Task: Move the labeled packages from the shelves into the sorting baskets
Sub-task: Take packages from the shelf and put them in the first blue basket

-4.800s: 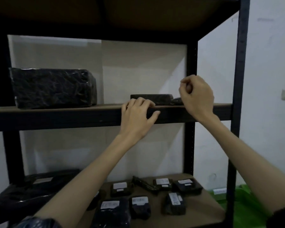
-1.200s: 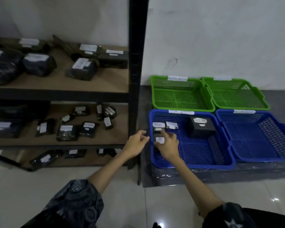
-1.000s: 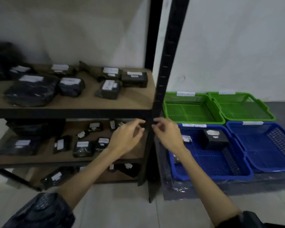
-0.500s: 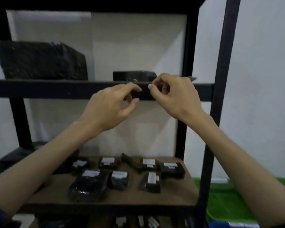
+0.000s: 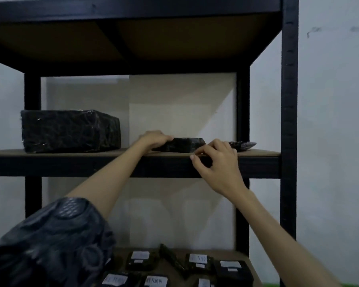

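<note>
A flat black package (image 5: 182, 144) lies on the middle shelf (image 5: 133, 162), a little right of the frame's centre and close to the shelf's front edge. My left hand (image 5: 153, 139) lies over its left end, fingers (image 5: 164, 138) curled down on the top and near side, gripping it. My right hand (image 5: 218, 162) is just right of centre, in front of the shelf's dark front rail. Its fingers are bent loosely with thumb and forefinger tips close together by the package's right front corner. They hold nothing that I can see, and I cannot tell whether they touch the wrap.

Just right of the package, partly behind my right hand, a thin dark wrapped parcel (image 5: 243, 145) lies flat, its end pointing toward the rear post. Well to the left on the same shelf stands a big black-wrapped box (image 5: 71, 130), apart from my left hand.

At the bottom of the frame the lower shelf (image 5: 250, 264) carries a cluster of small black packages with white labels (image 5: 198, 261); two at the very bottom edge have handwriting I cannot fully read in the blur. My patterned dark sleeve (image 5: 50, 245) fills the lower left corner. The rack's black front post (image 5: 289, 121) runs down the right side, with a pale wall (image 5: 336, 121) beyond it, and the underside of the top shelf (image 5: 133, 34) spans the upper part of the frame.
</note>
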The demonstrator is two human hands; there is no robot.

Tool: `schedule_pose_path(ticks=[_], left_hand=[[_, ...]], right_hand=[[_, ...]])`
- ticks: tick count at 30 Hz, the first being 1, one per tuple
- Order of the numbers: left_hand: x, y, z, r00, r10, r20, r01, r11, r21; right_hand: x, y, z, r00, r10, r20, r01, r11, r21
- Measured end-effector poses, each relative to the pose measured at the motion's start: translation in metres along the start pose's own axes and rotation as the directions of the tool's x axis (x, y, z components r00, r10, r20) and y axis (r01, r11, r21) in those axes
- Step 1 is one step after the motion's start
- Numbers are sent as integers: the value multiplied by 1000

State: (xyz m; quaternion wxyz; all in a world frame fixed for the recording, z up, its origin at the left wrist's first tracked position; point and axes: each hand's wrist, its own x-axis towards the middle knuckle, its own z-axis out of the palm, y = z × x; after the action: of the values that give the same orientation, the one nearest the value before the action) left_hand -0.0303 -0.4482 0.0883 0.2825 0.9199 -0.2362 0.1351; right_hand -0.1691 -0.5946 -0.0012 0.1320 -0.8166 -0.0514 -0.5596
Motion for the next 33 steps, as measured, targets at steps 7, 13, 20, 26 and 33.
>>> schedule_pose_path(ticks=[7,13,20,26,33], left_hand=[[25,2,-2,970,6,244,-18,999,49],[20,-4,-24,996,-59,70,53,994,91],[-4,-18,-31,965,-166,203,221,930,-293],[-40,-35,-48,986,-91,138,159,743,-650],[-73,-47,-45,999,17,-27,-31,748,-663]], right_hand=[[2,3,0,1000,-28,-6,28,1000,7],[-1,3,2,998,-34,-43,34,999,-1],[0,5,0,998,-56,-22,56,998,-8],[-9,11,-7,994,-113,-3,112,990,-87],[-20,6,-11,981,-184,-62,161,948,-275]])
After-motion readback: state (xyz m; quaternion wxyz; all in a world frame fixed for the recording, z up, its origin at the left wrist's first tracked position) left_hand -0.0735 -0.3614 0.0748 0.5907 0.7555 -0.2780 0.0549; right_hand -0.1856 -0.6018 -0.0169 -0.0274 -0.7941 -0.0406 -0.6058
